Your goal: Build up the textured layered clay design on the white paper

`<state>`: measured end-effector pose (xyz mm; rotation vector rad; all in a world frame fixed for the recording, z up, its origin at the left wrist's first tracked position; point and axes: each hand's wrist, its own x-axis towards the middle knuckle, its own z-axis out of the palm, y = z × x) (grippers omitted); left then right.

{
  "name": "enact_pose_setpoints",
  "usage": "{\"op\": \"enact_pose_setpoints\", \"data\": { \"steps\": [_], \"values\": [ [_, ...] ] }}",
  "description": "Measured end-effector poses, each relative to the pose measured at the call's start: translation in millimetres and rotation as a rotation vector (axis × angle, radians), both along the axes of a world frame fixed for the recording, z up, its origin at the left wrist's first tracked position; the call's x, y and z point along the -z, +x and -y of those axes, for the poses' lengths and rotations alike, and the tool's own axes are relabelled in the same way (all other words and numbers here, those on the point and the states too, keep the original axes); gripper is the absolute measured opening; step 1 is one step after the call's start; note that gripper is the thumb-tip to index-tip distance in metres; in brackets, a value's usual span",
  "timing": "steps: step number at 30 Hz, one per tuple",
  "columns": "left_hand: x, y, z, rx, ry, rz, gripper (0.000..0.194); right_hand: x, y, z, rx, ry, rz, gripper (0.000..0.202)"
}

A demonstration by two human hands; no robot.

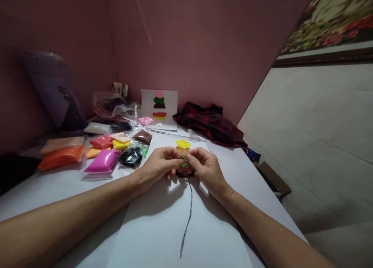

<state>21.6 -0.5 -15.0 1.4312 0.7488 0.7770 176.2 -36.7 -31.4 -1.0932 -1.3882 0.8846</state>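
A small layered clay piece [183, 144] lies on white paper, in the middle of the head view. Its top is bright yellow and ridged, its middle is orange-brown with green bits, and its lower end is dark brown. My left hand [163, 163] is closed at its left side, thumb and index finger pressed to it. From the right, my right hand [207, 167] pinches at the same piece. The fingertips hide much of its middle, so any small bit between them cannot be made out. A thin dark twisted strand [190, 205] runs from its lower end down the paper.
Several bagged clay packs, among them magenta [102, 162], orange [61, 158] and black [131, 157], lie left. Behind stand a card with coloured layers [171, 108] and a purple container [51, 89]. A dark red plaid cloth [210, 122] lies back right, near the table's right edge.
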Motion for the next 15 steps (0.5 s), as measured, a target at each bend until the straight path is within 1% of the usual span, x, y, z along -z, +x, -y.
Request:
{"op": "enact_pose_setpoints", "data": {
  "steps": [4,7,15],
  "values": [
    [-1.7,0.0,0.9,0.019,-0.008,-0.015,0.017,-0.5,0.5,-0.4,0.026,0.027,0.022,0.019],
    [-2.1,0.3,1.1,-0.006,-0.006,-0.028,0.018,-1.1,-0.3,0.3,0.025,0.006,0.020,0.019],
    [3.7,-0.7,-2.0,-0.011,0.017,-0.020,0.019,-3.8,-1.3,2.5,0.018,-0.057,-0.009,0.023]
  ]
}}
